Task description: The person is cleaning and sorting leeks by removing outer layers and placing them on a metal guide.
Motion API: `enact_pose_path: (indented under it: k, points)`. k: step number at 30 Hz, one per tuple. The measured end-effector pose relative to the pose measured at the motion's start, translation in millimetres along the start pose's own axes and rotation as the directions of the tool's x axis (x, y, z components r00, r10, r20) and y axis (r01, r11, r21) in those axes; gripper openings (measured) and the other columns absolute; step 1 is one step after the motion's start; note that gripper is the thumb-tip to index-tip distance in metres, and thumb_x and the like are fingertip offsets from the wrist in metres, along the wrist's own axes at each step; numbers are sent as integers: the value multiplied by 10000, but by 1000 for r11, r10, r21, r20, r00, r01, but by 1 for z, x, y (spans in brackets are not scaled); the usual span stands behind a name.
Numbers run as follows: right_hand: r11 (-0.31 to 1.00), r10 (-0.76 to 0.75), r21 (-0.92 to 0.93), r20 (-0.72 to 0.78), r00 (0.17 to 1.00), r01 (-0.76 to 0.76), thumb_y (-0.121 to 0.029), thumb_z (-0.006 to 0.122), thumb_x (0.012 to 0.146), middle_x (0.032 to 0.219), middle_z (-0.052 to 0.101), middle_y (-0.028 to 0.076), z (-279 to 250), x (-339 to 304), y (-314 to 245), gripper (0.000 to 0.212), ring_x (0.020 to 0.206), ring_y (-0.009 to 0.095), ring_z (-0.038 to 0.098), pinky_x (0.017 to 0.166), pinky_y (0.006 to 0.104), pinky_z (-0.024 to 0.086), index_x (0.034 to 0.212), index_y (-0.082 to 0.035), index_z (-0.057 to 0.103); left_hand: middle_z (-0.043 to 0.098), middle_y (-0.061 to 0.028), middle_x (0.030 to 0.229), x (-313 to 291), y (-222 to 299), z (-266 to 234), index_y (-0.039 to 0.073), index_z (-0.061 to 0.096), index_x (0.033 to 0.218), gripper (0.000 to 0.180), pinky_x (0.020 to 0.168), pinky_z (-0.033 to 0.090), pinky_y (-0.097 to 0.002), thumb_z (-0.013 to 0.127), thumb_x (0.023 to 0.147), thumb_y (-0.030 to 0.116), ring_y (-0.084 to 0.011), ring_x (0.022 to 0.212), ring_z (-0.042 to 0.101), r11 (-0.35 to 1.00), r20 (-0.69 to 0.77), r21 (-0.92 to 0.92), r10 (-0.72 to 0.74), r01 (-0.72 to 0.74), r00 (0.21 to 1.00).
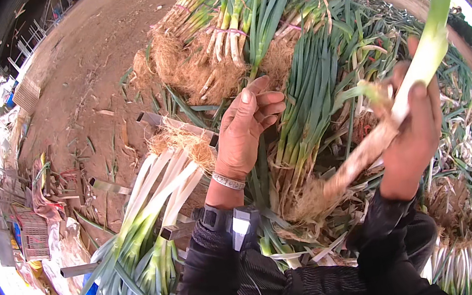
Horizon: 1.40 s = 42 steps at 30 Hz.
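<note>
My right hand (412, 138) is closed around a single leek (420, 65), which slants across the right side. Its white shaft and roots point down left, its green top up right, blurred by motion. My left hand (245, 124) is raised near the middle, fingers loosely curled and apart, with nothing visible in it. Below and left of it, a heap of cleaned leeks (150, 189) lies across a metal frame (174, 125), roots toward my left wrist. Between my hands lies a pile of uncleaned leeks (313, 110), their roots toward me.
Tied leek bundles (229, 25) lie on the dirt ground (86, 60) ahead. Loose leaf scraps (456, 137) cover the right side. More white leek stalks (458, 266) lie at the lower right. A plastic crate (33, 232) and sacking stand at the far left.
</note>
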State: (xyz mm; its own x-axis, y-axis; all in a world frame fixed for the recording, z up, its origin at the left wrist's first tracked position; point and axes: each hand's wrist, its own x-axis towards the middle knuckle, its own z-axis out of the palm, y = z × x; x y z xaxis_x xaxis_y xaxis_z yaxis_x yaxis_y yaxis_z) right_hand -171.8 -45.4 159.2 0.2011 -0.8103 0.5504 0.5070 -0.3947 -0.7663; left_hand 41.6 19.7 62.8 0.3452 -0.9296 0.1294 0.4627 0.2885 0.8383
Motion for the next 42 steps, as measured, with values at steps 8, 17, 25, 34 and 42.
enact_pose_path:
  k: [8,17,25,34,42]
  points:
    - [901,404,106,147,903,-421,-399,431,1023,747,480,31,-10,-41,56,575,556,94,437,468,246,368,1476,-61,328,652,-70,1191,-3,2,5,21,419,1431,664,913,452,-322,524,975,492,-163,1079,605,1000,23,20,-7,7,1000]
    - [840,540,-100,255,802,-534,-177,480,1025,1097,533,11,19,-100,92,421,975,60,513,825,224,426,1419,-51,401,652,-152,1139,-3,-5,13,28,459,1367,568,918,494,-375,546,977,431,-243,1038,630,954,124,-299,13,25,992]
    - [822,570,-194,258,780,-536,-52,617,922,906,502,-42,21,-80,104,124,827,27,461,720,199,395,1021,-29,545,677,-156,1074,-4,-10,10,-2,491,1284,407,863,542,-384,543,1002,288,-264,1001,664,937,28,-348,-33,41,999]
    - [926,344,-350,624,702,-143,15,680,840,909,591,56,9,-97,91,203,840,156,577,747,253,441,1011,-11,573,623,-53,792,5,1,-9,-1,542,1219,377,609,497,-279,583,987,293,-134,614,566,960,-125,-279,-64,26,990]
    - [918,206,-389,630,749,74,-24,643,832,1059,567,144,-1,-109,103,285,1009,330,564,879,364,450,1111,-30,586,516,28,746,7,2,-19,55,524,1247,400,586,394,-244,593,974,338,-71,623,417,932,-142,-363,-38,-17,989]
